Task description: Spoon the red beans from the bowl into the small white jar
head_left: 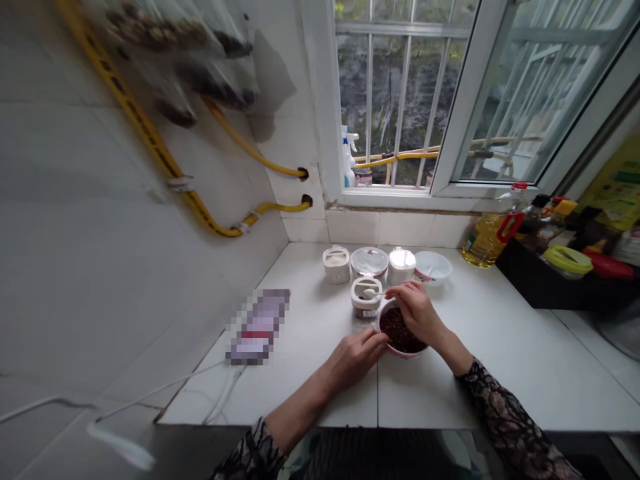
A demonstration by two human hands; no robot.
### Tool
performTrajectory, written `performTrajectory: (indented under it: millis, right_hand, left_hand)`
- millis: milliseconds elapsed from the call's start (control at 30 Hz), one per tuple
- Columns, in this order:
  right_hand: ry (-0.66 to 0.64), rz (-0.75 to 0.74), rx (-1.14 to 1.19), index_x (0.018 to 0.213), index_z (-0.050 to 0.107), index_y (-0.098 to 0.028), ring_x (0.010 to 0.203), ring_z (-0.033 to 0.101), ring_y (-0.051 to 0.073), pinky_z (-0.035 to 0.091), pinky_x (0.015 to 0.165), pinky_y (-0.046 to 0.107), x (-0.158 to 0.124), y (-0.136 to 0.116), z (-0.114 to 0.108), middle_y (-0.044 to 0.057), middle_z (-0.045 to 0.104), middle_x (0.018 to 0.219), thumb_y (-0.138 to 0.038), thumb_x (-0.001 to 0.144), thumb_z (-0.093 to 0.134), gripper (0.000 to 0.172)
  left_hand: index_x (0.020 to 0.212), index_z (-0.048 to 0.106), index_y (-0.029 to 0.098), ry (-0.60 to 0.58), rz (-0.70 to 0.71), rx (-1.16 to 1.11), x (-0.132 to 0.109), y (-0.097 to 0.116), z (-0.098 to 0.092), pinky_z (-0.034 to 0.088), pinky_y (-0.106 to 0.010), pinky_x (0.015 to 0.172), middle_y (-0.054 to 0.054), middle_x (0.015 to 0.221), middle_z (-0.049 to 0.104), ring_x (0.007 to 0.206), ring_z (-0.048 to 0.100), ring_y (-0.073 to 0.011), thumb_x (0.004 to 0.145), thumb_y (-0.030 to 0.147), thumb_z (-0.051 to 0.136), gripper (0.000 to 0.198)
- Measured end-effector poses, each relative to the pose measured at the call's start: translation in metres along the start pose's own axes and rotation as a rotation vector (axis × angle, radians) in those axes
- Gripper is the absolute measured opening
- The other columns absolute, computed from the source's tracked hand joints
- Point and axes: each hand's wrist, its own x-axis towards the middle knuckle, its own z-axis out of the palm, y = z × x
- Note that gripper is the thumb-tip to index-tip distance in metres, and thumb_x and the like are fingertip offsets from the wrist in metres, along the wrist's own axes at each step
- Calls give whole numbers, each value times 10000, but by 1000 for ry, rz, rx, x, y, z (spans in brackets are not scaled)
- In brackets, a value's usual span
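Observation:
My right hand [414, 309] pinches the handle of a small white spoon [371, 293]. The spoon's bowl is over the mouth of a white-rimmed seasoning jar [367, 307]; whether it touches the contents I cannot tell. Beside the jar stands a bowl [403, 351] holding dark reddish-brown crumbly stuff [400, 331], partly covered by my right hand. My left hand [357, 355] grips the bowl's left rim between thumb and fingers. Behind the jar stand two more white jars, one on the left [336, 265] and one on the right [401, 267].
A covered bowl [369, 263] and a white bowl [434, 268] stand by the back wall. An oil bottle [487, 233] and a black box of condiments [530, 277] are at the right. A blurred flat object [260, 327] with a cable lies left.

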Motion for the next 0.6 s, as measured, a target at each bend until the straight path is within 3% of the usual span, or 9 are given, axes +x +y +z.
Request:
performTrajectory:
  millis: [67,200,433,600]
  right_hand:
    - [49,-17,-22,917,618,-219,773,628,193,402,929,423,-2,1,-6,35,724,819,-163,938,422,205]
    - [195,93,-22,847,614,-226,828,607,228,433,867,396,-9,9,-21,19,686,657,-181,911,445,187]
    - [-76,148,-8,720,604,-228,615,578,181,389,936,419,-16,18,-14,-30,634,554,-129,798,434,212]
    - [-2,335,58,692,605,-229,662,608,198,423,874,374,-16,19,-13,-19,642,528,-163,793,433,211]
  left_hand:
    - [1048,564,166,17,11,0,1,0,0,545,-204,588,-42,846,640,678,657,-123,983,206,464,126]
    - [1032,559,162,39,31,-5,2,0,-1,541,-210,573,-43,835,641,662,653,-129,996,214,443,133]
    - [1056,561,167,33,22,-2,0,-1,0,542,-206,582,-45,843,640,670,651,-128,993,221,447,141]
    - [1068,561,174,8,9,-7,-2,-2,2,545,-198,614,-45,861,639,696,653,-120,990,219,453,141]
